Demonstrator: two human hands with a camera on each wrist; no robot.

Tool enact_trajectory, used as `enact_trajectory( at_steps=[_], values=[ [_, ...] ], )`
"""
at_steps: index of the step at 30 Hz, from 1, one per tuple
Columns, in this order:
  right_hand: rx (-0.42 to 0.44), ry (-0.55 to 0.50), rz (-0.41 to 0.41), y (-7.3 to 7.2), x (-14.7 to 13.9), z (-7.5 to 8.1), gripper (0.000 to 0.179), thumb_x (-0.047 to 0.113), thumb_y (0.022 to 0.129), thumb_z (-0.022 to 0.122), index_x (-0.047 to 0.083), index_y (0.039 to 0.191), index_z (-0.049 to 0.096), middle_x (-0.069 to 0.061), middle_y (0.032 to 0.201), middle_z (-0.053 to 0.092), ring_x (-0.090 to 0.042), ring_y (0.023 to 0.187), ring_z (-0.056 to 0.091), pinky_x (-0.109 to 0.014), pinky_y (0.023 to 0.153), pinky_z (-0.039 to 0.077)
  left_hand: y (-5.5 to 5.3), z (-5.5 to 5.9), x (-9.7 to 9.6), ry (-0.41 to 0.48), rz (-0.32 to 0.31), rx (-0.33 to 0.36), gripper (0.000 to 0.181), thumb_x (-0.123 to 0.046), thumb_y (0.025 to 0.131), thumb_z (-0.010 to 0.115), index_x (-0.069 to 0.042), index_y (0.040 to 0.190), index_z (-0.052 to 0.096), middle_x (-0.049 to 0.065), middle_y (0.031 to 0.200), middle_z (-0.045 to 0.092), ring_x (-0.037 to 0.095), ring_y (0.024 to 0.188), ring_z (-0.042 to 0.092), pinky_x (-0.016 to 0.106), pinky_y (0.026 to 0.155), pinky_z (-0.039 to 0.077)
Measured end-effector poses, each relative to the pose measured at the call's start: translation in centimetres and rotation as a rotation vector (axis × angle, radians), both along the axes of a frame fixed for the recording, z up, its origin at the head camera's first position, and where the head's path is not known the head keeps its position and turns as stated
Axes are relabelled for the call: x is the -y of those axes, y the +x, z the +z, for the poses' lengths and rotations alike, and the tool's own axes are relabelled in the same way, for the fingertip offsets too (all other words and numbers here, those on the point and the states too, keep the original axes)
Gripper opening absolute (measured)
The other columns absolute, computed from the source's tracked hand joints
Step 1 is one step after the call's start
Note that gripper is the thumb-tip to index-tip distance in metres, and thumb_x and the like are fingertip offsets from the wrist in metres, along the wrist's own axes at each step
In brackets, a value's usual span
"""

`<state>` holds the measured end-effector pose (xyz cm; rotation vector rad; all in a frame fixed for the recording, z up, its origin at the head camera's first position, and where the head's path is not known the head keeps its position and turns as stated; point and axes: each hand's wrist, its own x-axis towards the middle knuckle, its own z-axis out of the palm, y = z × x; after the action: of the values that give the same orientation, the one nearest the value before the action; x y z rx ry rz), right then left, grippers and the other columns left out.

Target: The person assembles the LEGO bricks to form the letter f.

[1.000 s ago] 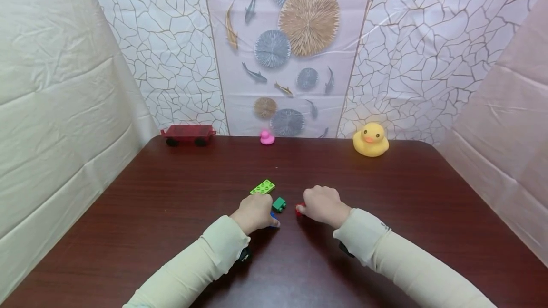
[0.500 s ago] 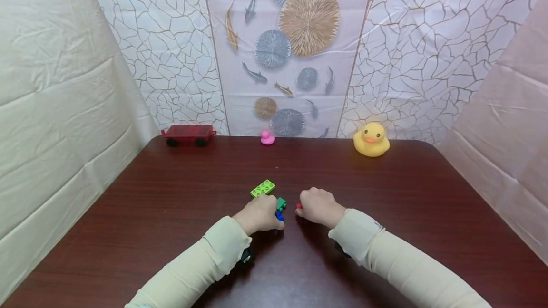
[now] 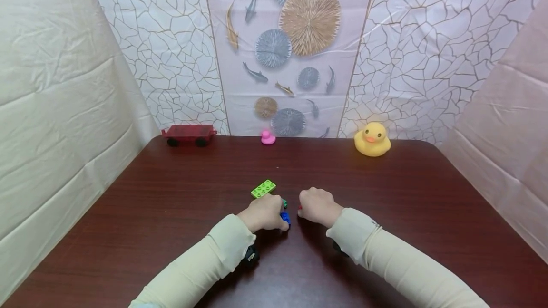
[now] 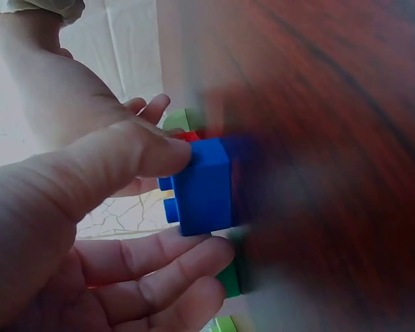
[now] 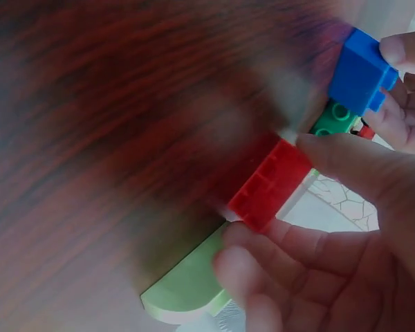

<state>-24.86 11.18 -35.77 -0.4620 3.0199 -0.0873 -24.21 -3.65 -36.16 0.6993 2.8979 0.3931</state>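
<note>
In the head view my left hand (image 3: 265,212) pinches a blue toy building brick (image 3: 285,219). Its thumb and fingertips press opposite ends of the blue brick (image 4: 204,187), whose studs face the palm in the left wrist view. Just across from it, my right hand (image 3: 318,207) holds a red building brick (image 5: 271,183) between thumb and fingers. A green brick (image 3: 284,203) sits partly hidden behind the left hand. Beyond that hand lies a flat lime-green studded brick (image 3: 263,188). Close by the right fingers, a pale green round-ended block (image 5: 187,283) shows in the right wrist view.
Along the back edge of the dark wooden table (image 3: 128,232) stand a red wheeled toy wagon (image 3: 189,135), a small pink duck (image 3: 268,137) and a larger yellow duck (image 3: 372,139). Patterned cloth (image 3: 171,51) hangs behind the table and pale cloth at its sides.
My left hand has shifted right with the blue brick, covering more of the green brick. The right hand has edged left, and less of the red brick shows in the head view.
</note>
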Motion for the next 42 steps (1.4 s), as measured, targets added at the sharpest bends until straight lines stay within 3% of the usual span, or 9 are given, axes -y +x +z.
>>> enact_trajectory(
  at_steps=[8, 14, 22, 31, 42],
  values=[
    [0.073, -0.101, 0.01, -0.3, -1.0, 0.5, 0.025, 0.021, 0.067, 0.069, 0.011, 0.059, 0.048, 0.001, 0.053, 0.044, -0.014, 0.047, 0.042, -0.028, 0.041, 0.032, -0.4, 0.1, -0.5, 0.002, -0.019, -0.039, 0.022, -0.029, 0.061, 0.074, -0.013, 0.072, 0.062, -0.008, 0.06, 0.051, 0.009, 0.056, 0.047, 0.026, 0.048, 0.039],
    [0.068, -0.193, 0.022, -0.4, -1.6, 1.0, 0.027, 0.023, 0.064, 0.072, 0.012, 0.076, 0.051, 0.004, 0.062, 0.05, -0.012, 0.053, 0.047, -0.029, 0.047, 0.038, -0.4, 0.2, -0.8, -0.011, -0.029, -0.048, 0.022, -0.03, 0.061, 0.074, -0.015, 0.071, 0.062, -0.009, 0.06, 0.051, 0.008, 0.056, 0.047, 0.026, 0.047, 0.038],
    [0.103, -0.335, 0.035, 0.0, -1.6, 1.4, 0.035, 0.018, 0.067, 0.071, 0.007, 0.098, 0.058, 0.002, 0.061, 0.051, -0.014, 0.052, 0.046, -0.028, 0.048, 0.037, -0.7, 0.2, -1.1, -0.014, -0.016, -0.033, 0.022, -0.03, 0.062, 0.074, -0.014, 0.071, 0.062, -0.008, 0.059, 0.051, 0.008, 0.054, 0.047, 0.026, 0.045, 0.038],
    [0.14, -0.436, 0.087, 0.3, -1.2, 1.3, 0.031, 0.018, 0.067, 0.073, 0.008, 0.094, 0.06, 0.002, 0.076, 0.059, -0.013, 0.06, 0.05, -0.026, 0.055, 0.041, -0.9, 0.1, -1.1, -0.025, -0.017, -0.056, 0.022, -0.03, 0.061, 0.073, -0.017, 0.058, 0.056, -0.007, 0.051, 0.049, 0.009, 0.051, 0.046, 0.028, 0.042, 0.036],
    [0.095, -0.415, 0.15, 0.5, -0.9, 0.9, 0.028, 0.02, 0.066, 0.073, 0.012, 0.09, 0.06, 0.003, 0.081, 0.063, -0.009, 0.067, 0.051, -0.028, 0.061, 0.04, -0.9, 0.0, -1.1, -0.013, 0.004, -0.036, 0.027, -0.032, 0.062, 0.074, -0.017, 0.055, 0.052, -0.006, 0.053, 0.048, 0.009, 0.051, 0.045, 0.027, 0.042, 0.035]
  ],
)
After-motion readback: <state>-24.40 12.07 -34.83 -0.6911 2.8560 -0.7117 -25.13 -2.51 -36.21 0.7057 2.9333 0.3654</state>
